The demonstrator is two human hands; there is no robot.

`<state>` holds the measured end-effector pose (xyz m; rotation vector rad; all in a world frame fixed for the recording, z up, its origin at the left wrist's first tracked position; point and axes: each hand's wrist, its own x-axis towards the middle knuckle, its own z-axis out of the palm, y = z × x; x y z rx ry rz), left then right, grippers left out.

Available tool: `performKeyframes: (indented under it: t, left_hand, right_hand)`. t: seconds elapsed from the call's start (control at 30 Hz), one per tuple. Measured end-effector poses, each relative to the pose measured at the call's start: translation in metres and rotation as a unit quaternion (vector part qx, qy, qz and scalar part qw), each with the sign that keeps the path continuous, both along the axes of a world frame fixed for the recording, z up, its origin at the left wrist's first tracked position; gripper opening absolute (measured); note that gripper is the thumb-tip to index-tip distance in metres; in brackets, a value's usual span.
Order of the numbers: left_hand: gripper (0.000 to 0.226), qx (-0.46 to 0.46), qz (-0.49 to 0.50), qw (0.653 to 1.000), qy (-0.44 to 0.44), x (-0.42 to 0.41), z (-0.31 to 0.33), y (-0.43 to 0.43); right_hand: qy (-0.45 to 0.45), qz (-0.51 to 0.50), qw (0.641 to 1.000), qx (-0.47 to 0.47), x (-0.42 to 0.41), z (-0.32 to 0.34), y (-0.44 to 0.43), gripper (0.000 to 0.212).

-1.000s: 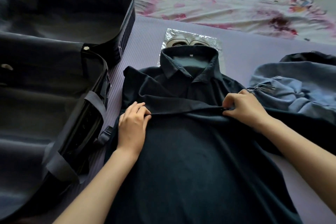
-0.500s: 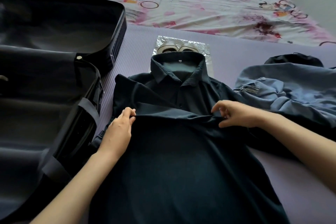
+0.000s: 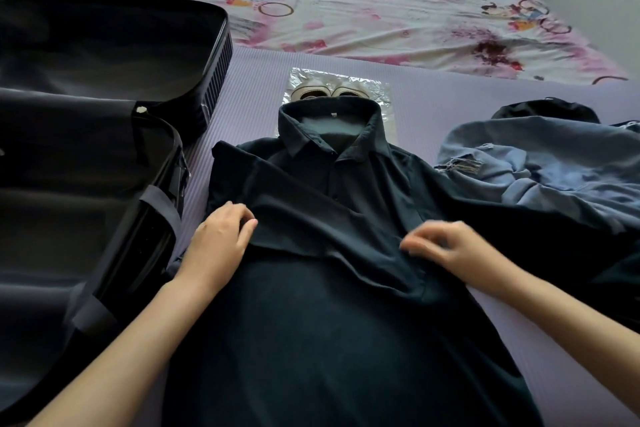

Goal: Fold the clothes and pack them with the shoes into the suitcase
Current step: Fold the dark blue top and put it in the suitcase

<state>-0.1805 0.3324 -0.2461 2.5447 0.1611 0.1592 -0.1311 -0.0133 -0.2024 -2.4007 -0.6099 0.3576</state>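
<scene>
A dark navy collared shirt [image 3: 311, 322] lies face up on the purple mat [image 3: 433, 94], its left sleeve folded diagonally across the chest. My left hand [image 3: 218, 243] grips the sleeve fold at the shirt's left edge. At the other end of the fold my right hand [image 3: 450, 248] hovers low over the cloth with curled fingers, blurred. Just beyond the collar lies a pair of pale shoes [image 3: 325, 92] on a clear plastic bag, half hidden by the collar. The open dark suitcase [image 3: 162, 204] lies to the left.
Crumpled light blue ripped jeans [image 3: 536, 163] lie at the right, with another dark garment [image 3: 543, 109] behind them. A floral bedsheet [image 3: 381, 10] covers the bed beyond the mat. The suitcase lid [image 3: 104, 45] stands propped open at the far left.
The folded sleeve has shifted from a level line to a diagonal across the chest. My left hand moved outward to the shirt's left edge. My right hand's tight pinch has loosened.
</scene>
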Motion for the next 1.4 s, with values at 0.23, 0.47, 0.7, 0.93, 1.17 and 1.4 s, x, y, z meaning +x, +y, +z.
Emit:
performKeyframes:
  t: [0.23, 0.47, 0.7, 0.93, 1.17, 1.4]
  left_hand:
    - [0.058, 0.088, -0.067, 0.991, 0.070, 0.004, -0.010, -0.011]
    - [0.072, 0.173, -0.002, 0.965, 0.196, 0.000, -0.024, -0.011]
    - [0.075, 0.126, 0.095, 0.960, 0.233, 0.013, -0.001, -0.016]
    - [0.039, 0.160, -0.019, 0.987, -0.020, 0.097, 0.020, 0.003]
    - [0.024, 0.291, 0.032, 0.956, 0.000, 0.120, 0.021, 0.037]
    - [0.046, 0.259, 0.070, 0.963, -0.007, 0.104, 0.009, 0.031]
  right_hand:
    - [-0.037, -0.046, 0.957, -0.283, 0.018, -0.026, 0.010, 0.034]
    - [-0.079, -0.178, 0.980, -0.034, 0.063, 0.011, 0.011, 0.018]
    - [-0.108, -0.114, 0.972, -0.173, 0.122, 0.039, 0.043, 0.024]
    - [0.008, -0.063, 0.993, -0.098, 0.097, 0.004, 0.016, 0.016]
    - [-0.019, -0.083, 0.994, -0.071, 0.104, 0.011, 0.011, 0.014]
    - [-0.126, -0.104, 0.963, -0.216, 0.124, 0.003, 0.031, 0.034]
